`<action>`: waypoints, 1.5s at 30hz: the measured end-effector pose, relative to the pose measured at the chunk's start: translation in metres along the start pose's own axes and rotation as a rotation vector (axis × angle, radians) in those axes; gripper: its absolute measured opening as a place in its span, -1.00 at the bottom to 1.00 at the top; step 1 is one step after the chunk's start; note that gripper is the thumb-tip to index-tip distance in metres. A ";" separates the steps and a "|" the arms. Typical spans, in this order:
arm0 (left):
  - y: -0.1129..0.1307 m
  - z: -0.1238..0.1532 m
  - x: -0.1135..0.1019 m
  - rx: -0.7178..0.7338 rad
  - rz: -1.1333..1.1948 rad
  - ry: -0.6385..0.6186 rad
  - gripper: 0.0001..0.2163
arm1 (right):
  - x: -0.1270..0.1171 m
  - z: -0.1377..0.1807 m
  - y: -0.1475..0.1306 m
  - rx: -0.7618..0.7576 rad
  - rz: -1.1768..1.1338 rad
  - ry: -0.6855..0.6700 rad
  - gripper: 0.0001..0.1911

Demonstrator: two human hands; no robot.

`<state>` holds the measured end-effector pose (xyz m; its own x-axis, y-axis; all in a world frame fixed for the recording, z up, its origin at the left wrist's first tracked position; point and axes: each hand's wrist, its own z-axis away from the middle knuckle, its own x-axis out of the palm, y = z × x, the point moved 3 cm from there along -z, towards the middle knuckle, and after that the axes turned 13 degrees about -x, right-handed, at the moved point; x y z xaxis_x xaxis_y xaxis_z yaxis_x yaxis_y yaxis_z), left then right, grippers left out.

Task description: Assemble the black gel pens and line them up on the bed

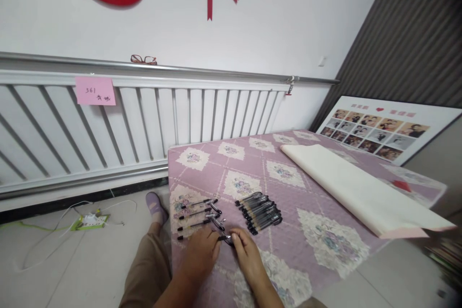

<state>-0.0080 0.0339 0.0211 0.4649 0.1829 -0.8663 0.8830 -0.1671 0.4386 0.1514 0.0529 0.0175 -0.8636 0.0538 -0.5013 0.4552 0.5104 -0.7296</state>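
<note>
My left hand [202,249] and my right hand [247,252] are close together over the near part of the purple patterned cloth. Between their fingertips is a black pen [224,238], pinched from both sides and partly hidden by the fingers. Just beyond the left hand, several slim pen pieces [193,214] with dark ends lie in spaced rows. Short clear-and-black pen parts [213,207] rest at their right ends. To the right, beyond the right hand, a bundle of black pens [260,212] lies side by side, slanted.
A large cream sheet [335,178] lies folded on the cloth-covered table [314,262]. Behind stands a white radiator [187,110] with a pink note [96,91]; glasses [143,60] rest on its pipe. A power strip [92,222] with cables lies on the floor at left.
</note>
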 end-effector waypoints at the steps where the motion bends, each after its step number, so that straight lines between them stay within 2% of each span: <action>1: 0.000 0.000 0.000 0.009 0.001 -0.010 -0.85 | 0.001 0.000 -0.001 -0.015 0.021 -0.017 -0.71; 9: -0.001 -0.001 0.004 0.051 -0.031 -0.077 -0.85 | 0.009 0.001 0.005 -0.046 0.106 -0.035 -0.62; 17: -0.003 -0.002 0.012 0.038 -0.055 -0.126 -0.84 | 0.003 -0.001 0.000 -0.013 -0.024 -0.036 -0.69; 23: -0.003 -0.002 0.011 0.032 -0.042 -0.122 -0.83 | 0.002 0.001 0.002 0.059 -0.169 -0.074 -0.84; 26: -0.003 -0.002 0.009 0.034 -0.033 -0.113 -0.83 | 0.003 0.002 0.004 0.121 -0.234 -0.045 -0.78; 29: -0.002 -0.001 0.007 0.044 -0.027 -0.075 -0.82 | 0.004 0.002 0.004 0.117 -0.169 -0.001 -0.80; 32: -0.002 -0.001 0.007 0.047 -0.039 -0.049 -0.83 | 0.006 0.001 0.001 0.037 -0.011 -0.005 -0.65; 35: -0.002 -0.001 0.007 0.052 -0.039 -0.055 -0.85 | 0.007 0.000 0.000 -0.003 0.065 -0.010 -0.61; 42: -0.001 -0.001 0.005 0.024 -0.059 -0.079 -0.84 | 0.002 0.002 0.000 0.042 -0.102 -0.063 -0.78; 45: 0.000 -0.001 0.004 0.020 -0.063 -0.083 -0.84 | 0.002 0.003 0.003 0.078 -0.168 -0.042 -0.84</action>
<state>-0.0063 0.0358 0.0183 0.4005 0.1134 -0.9093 0.9087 -0.1770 0.3781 0.1520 0.0521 0.0134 -0.9199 -0.0638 -0.3870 0.3218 0.4412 -0.8377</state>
